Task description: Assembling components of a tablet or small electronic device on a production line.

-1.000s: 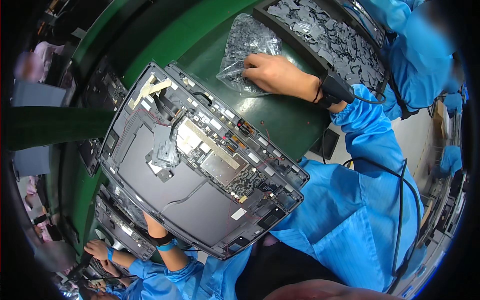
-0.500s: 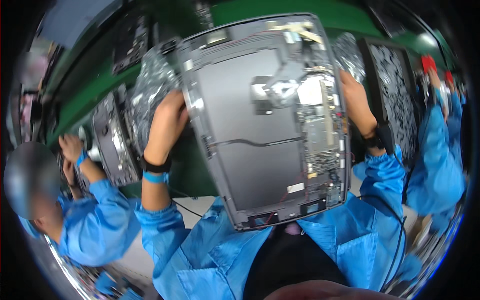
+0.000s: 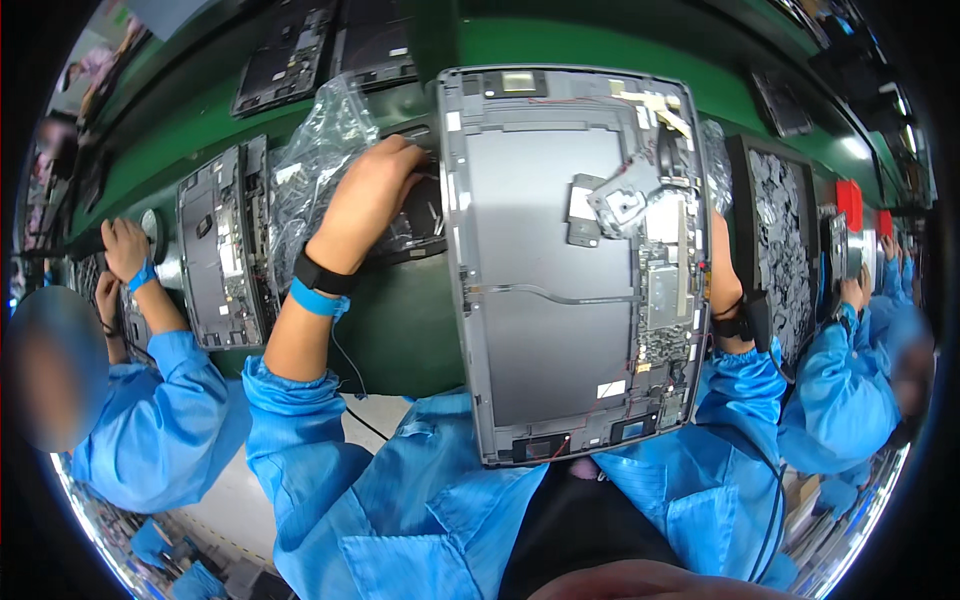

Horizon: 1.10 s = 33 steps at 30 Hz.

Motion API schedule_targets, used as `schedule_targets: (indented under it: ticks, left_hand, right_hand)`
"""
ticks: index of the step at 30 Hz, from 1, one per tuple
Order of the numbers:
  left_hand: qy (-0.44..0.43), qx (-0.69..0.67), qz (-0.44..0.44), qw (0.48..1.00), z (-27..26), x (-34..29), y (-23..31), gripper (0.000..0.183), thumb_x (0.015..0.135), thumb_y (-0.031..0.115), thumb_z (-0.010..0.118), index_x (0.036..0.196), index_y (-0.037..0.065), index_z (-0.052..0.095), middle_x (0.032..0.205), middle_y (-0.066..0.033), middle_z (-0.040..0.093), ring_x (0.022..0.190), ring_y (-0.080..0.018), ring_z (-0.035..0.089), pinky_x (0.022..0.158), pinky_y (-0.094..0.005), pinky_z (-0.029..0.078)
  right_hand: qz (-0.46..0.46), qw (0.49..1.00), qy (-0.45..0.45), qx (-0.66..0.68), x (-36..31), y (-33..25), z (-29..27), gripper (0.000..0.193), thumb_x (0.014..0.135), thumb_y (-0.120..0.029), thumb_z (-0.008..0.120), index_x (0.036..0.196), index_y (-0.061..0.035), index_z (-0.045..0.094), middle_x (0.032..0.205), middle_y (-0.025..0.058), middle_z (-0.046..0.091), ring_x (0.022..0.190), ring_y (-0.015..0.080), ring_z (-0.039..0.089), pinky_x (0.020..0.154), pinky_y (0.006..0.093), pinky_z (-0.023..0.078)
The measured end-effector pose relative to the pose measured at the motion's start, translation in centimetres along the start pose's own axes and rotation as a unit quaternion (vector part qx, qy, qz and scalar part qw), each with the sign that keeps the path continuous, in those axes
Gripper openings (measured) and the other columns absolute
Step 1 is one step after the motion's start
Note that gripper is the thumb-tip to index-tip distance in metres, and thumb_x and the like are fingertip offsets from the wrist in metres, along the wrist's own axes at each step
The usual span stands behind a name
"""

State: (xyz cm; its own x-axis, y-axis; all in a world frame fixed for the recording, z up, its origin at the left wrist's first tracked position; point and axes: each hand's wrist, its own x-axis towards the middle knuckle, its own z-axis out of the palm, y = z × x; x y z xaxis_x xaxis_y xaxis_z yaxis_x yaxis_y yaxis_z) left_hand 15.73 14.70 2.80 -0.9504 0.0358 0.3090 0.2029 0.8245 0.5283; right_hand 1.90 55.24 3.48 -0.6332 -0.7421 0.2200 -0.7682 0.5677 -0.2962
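Mostly grey, rectangular device casing (image 3: 548,240)

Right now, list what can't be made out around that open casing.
- Head view: right hand, fingers hidden behind the open casing.
- Head view: plastic bag beside the black tray, partly behind the casing.
- Head view: dark frame, right end covered by the casing.
- Head view: tray's pieces, too small to tell apart.

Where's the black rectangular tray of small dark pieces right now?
The tray is at the right of the head view, on the green bench, just right of the person's right hand, a co-worker's blue sleeve lower right.
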Motion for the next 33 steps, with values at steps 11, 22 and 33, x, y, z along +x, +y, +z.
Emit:
schedule_targets:
  ticks: [11, 22, 33]
  left_hand:
    - [-0.049, -0.095, -0.062, 0.992, -1.7, -0.1, 0.6, 0.028, 0.078, -0.005, 0.056, 0.106, -0.005, 0.06, 0.101, -0.0271, 0.062, 0.096, -0.0459, 0.058, 0.083, -0.042, 0.049]
    - [-0.051, -0.038, -0.099, 0.993, -1.7, -1.1, 0.9, 0.021, 0.085, 0.006, 0.056, 0.099, -0.007, 0.062, 0.097, -0.0278, 0.065, 0.088, -0.041, 0.064, 0.072, -0.0393, 0.052]
    - [-0.076, -0.137, -0.152, 0.976, -0.8, -1.3, -1.1, 0.028, 0.09, 0.011, 0.054, 0.112, -0.005, 0.061, 0.104, -0.0189, 0.068, 0.091, -0.0309, 0.064, 0.082, -0.037, 0.05]
  right_hand:
    - [-0.027, 0.996, 0.036, -0.081, 0.6, -0.3, 1.3, 0.012, 0.082, -0.004, 0.061, 0.093, -0.0031, 0.057, 0.095, 0.0117, 0.055, 0.09, 0.0316, 0.055, 0.076, 0.0415, 0.048]
    - [0.087, 0.864, 0.13, 0.478, 4.9, -4.3, -7.7, 0.024, 0.092, -0.012, 0.064, 0.11, 0.0038, 0.066, 0.092, 0.0076, 0.068, 0.076, 0.0098, 0.063, 0.071, 0.0233, 0.052]
    - [0.09, 0.925, -0.057, 0.366, 12.3, -8.0, -12.6, 0.013, 0.087, -0.013, 0.07, 0.088, -0.0001, 0.069, 0.078, 0.0016, 0.068, 0.071, 0.0063, 0.058, 0.066, 0.0221, 0.047]
